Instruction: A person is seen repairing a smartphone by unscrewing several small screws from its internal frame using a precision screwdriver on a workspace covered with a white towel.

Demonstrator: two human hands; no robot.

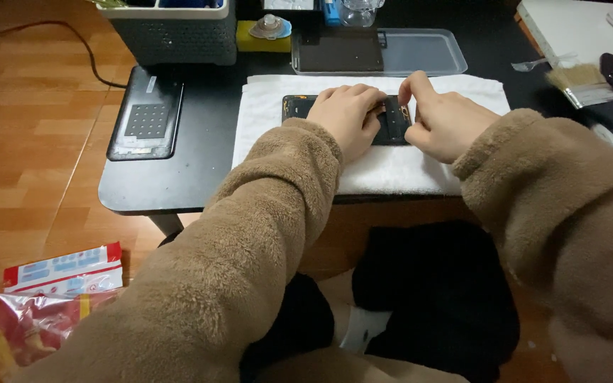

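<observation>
Both hands met mid-frame over my opened phone [299, 106] on the white towel [391, 170], cushioning it: left hand [347, 117] pressed flat steadying, right hand [440, 124] pinching its edge.

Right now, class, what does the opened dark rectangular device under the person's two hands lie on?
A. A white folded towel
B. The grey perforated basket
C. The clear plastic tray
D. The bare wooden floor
A: the opened dark rectangular device lies flat on the white folded towel spread over the black table, with the left hand and the right hand pressing on it.
</observation>
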